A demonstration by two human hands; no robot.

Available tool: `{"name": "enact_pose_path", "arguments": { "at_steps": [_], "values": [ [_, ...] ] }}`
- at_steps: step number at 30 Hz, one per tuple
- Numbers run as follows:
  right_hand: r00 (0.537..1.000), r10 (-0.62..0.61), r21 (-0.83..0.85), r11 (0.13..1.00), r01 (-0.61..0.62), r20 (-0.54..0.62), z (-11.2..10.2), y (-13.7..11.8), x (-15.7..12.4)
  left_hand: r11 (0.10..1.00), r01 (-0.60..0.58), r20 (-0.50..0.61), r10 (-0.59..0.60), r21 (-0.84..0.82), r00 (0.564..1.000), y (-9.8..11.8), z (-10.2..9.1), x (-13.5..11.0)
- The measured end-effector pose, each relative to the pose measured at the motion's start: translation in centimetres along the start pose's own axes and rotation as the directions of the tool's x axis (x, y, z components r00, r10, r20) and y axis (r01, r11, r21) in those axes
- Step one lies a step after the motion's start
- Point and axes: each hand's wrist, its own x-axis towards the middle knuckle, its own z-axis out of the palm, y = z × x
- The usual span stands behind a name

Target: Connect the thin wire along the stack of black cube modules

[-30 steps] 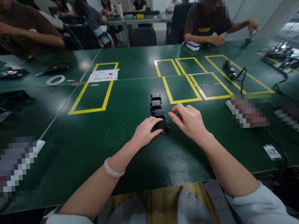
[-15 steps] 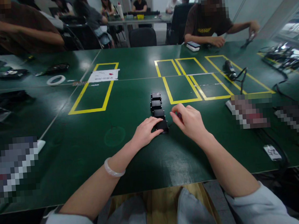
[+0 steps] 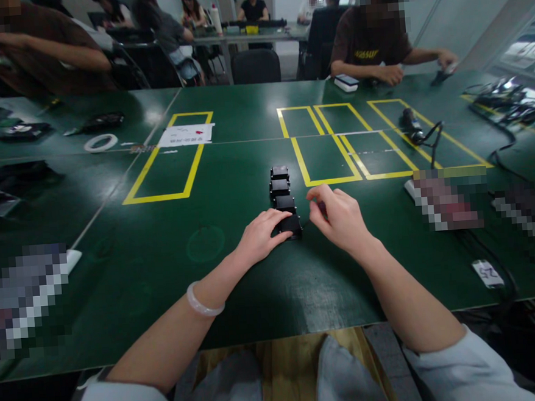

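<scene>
Several small black blocks (image 3: 281, 190) stand in a short row on the green table (image 3: 254, 275), running away from me. My left hand (image 3: 261, 234) rests on the table with its fingertips curled against the left side of the nearest black block (image 3: 292, 224). A pale bangle (image 3: 201, 303) sits on that wrist. My right hand (image 3: 337, 217) hovers just right of the row, its thumb and forefinger pinched together; something small and dark shows behind the fingers, too small to name.
Yellow taped rectangles (image 3: 167, 171) mark the table ahead. A black tool with a cable (image 3: 412, 126) lies at the right, a white tape ring (image 3: 100, 142) and a paper sheet (image 3: 185, 135) at the left. Other people sit along the far edge.
My right hand has lifted slightly and tightened its pinch. My left hand and the blocks have stayed put. The person at the far right lowered a hand to the table.
</scene>
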Motion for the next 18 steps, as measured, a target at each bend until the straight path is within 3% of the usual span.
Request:
{"name": "enact_pose_path", "arguments": {
  "at_steps": [18],
  "values": [
    [1.0,0.015,0.007,1.0,-0.015,0.006,0.03,0.07,0.06,1.0,0.0,0.004,0.0,0.001,1.0,-0.13,0.09,0.0]
  ]
}}
